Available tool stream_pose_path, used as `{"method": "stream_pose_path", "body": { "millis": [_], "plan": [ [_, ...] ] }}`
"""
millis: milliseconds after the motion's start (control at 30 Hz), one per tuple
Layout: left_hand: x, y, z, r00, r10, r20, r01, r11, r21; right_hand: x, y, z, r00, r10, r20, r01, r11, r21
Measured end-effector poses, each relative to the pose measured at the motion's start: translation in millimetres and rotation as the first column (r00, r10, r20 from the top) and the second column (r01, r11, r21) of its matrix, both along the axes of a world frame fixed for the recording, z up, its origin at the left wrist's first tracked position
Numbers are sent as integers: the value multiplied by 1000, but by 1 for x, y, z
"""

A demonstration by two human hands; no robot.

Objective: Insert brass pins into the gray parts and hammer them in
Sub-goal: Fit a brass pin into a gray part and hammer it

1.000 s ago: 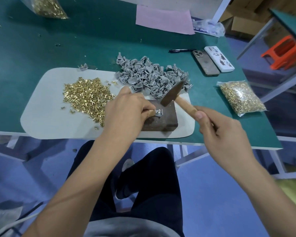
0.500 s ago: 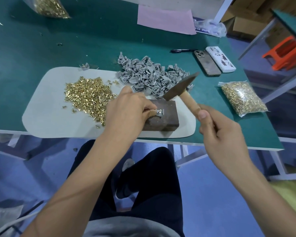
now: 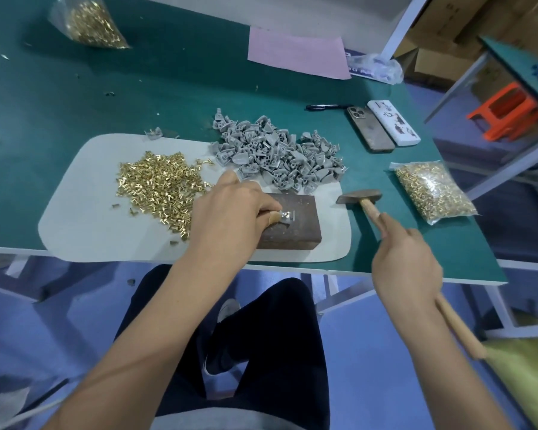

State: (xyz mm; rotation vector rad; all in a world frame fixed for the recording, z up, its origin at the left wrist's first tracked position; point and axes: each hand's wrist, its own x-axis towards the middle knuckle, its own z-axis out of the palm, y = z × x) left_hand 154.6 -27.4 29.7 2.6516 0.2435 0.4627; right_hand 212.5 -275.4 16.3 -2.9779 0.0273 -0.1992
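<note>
The left hand (image 3: 230, 209) pinched a small gray plastic part (image 3: 287, 216) on top of the dark brown rectangular block (image 3: 295, 226), which sat near the front edge of the tabletop (image 3: 121, 97) on a pale rounded mat (image 3: 84, 231). A brass pin seemed to be seated in that part, though it was too small to tell for sure. The right hand (image 3: 406, 268) gripped the wooden handle of a hammer with a dull metal head (image 3: 359, 197); the head lay low over the mat's right edge, beside the block and clear of the part.

A loose heap of brass pins (image 3: 162, 184) lay on the mat left of the block, and a pile of gray parts (image 3: 277, 156) straddled the mat's rear edge. A clear bag of brass pins (image 3: 432, 190) rested toward the right edge of the tabletop, another bag of pins (image 3: 90, 23) at the far left corner.

The step in hand looked like driving the pin home. To do it well, the part should have sat flat on the block with the pin upright, fingertips kept low and off to the side, and the hammer face brought down square in short, light taps, since the plastic would likely crack or skid under a heavy or glancing blow.
</note>
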Motion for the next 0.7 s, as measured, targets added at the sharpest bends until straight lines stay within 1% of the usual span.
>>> {"method": "stream_pose_path", "body": {
  "millis": [67, 100, 133, 167, 233, 300, 367, 433, 500, 633, 700],
  "plan": [
    [-1, -1, 0, 1000, -9, 3, 9, 1000, -2, -2, 3, -6, 1000, -2, 23, 3, 1000, -28],
    [-3, -2, 0, 1000, -17, 11, 17, 1000, 1, -3, 6, -6, 997, 31, 72, -30, 999, -18],
    [-5, -3, 0, 999, -25, 27, 25, 1000, 3, -4, 10, -5, 986, 93, 139, -98, 995, 31],
    [-8, -5, -1, 998, -29, 49, 30, 1000, -9, -6, 17, -2, 960, 181, 213, -206, 973, 100],
    [-16, -7, -3, 995, -22, 97, 29, 997, -71, -12, 37, 5, 876, 359, 322, -443, 863, 242],
    [-25, -5, -4, 989, -18, 144, 37, 991, -131, -21, 63, 13, 804, 476, 356, -585, 740, 332],
    [-33, 5, -3, 981, 5, 193, 25, 987, -156, -26, 89, 17, 763, 529, 370, -643, 675, 361],
    [-42, 22, -1, 976, 52, 213, -21, 989, -145, -26, 111, 19, 739, 558, 378, -672, 650, 356],
    [-53, 41, -1, 973, 96, 208, -71, 990, -124, -26, 131, 20, 718, 590, 371, -696, 615, 369],
    [-77, 78, -2, 964, 173, 201, -153, 982, -110, -32, 178, 17, 658, 677, 331, -743, 512, 431],
    [-90, 97, -4, 959, 225, 175, -207, 971, -117, -38, 206, 14, 599, 726, 338, -783, 441, 439]
  ]
}}
